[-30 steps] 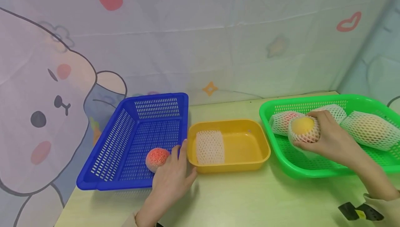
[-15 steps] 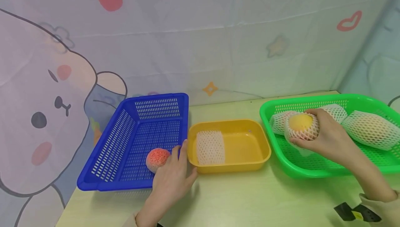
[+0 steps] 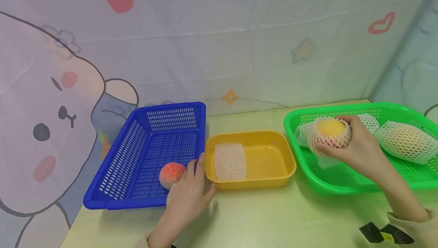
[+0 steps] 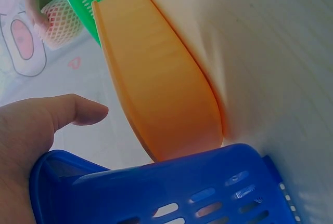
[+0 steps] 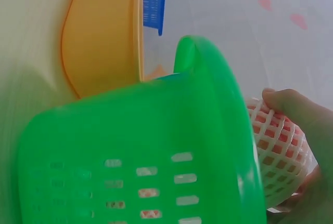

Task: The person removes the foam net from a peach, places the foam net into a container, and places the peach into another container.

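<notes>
My right hand (image 3: 361, 151) grips a round yellow-and-red fruit (image 3: 331, 128) in a white foam net (image 3: 330, 141), above the left part of the green basket (image 3: 319, 183). The net's loose end hangs below the fruit, whose yellow top is bare. In the right wrist view, the thumb presses the netted side. My left hand (image 3: 187, 191) lies over the front right corner of the blue basket (image 3: 143, 202), fingers extended along its rim. A red-speckled peach (image 3: 172, 175) inside that basket is partly hidden by this hand; whether they touch I cannot tell.
Between the baskets stands a yellow tray (image 3: 270, 160) with an empty foam net (image 3: 230, 161) lying flat in its left half. Several netted fruits, one a large netted fruit (image 3: 407, 141), lie in the green basket. A printed cloth (image 3: 239, 50) hangs behind the table (image 3: 253, 217).
My right hand has shifted slightly left with the fruit, and the net's loose end now hangs lower-left of it. The left hand and the peach have stayed put.
</notes>
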A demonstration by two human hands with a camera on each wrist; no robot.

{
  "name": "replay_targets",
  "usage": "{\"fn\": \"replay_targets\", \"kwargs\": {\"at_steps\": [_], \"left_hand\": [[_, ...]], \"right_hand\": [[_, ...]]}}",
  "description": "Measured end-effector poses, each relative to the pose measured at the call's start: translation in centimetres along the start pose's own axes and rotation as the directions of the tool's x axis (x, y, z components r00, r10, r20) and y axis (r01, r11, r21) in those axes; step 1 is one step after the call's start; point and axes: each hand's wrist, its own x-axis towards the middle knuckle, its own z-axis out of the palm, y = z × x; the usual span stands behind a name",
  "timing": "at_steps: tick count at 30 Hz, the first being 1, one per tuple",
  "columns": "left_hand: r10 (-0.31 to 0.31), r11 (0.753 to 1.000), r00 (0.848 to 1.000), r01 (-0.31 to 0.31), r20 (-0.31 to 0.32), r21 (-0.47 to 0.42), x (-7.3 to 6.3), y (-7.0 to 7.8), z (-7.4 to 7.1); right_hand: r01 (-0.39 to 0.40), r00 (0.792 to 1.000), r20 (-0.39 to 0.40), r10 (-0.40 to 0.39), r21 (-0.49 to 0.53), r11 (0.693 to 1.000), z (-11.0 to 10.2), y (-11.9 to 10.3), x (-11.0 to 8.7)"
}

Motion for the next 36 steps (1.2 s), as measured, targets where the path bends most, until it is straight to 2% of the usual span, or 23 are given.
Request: {"fn": "replay_targets", "kwargs": {"at_steps": [9, 16, 24, 36], "left_hand": [[0.0, 1.0, 1.0, 0.0, -0.004, -0.007, 0.0, -0.1, 0.1], [-0.016, 1.0, 1.0, 0.016, 0.017, -0.004, 0.1, 0.0, 0.2], [-0.01, 1.0, 1.0, 0.01, 0.01, -0.004, 0.1, 0.0, 0.1], [-0.03, 1.0, 0.999, 0.03, 0.038, 0.006, 0.1, 0.1, 0.1]], "right_hand": [[-0.035, 0.999, -0.009, 0.035, 0.042, 0.999, 0.1, -0.7, 0.1], [-0.065, 0.998, 0.026, 0.062, 0.099, 0.993, 0.3, -1.4, 0.2], [-0.085, 0.995, 0.061, 0.076, 0.152, 0.985, 0.5, -1.8, 0.2], [-0.088, 0.996, 0.034, 0.083, 0.218, 0.972, 0.5, -2.2, 0.2]]}}
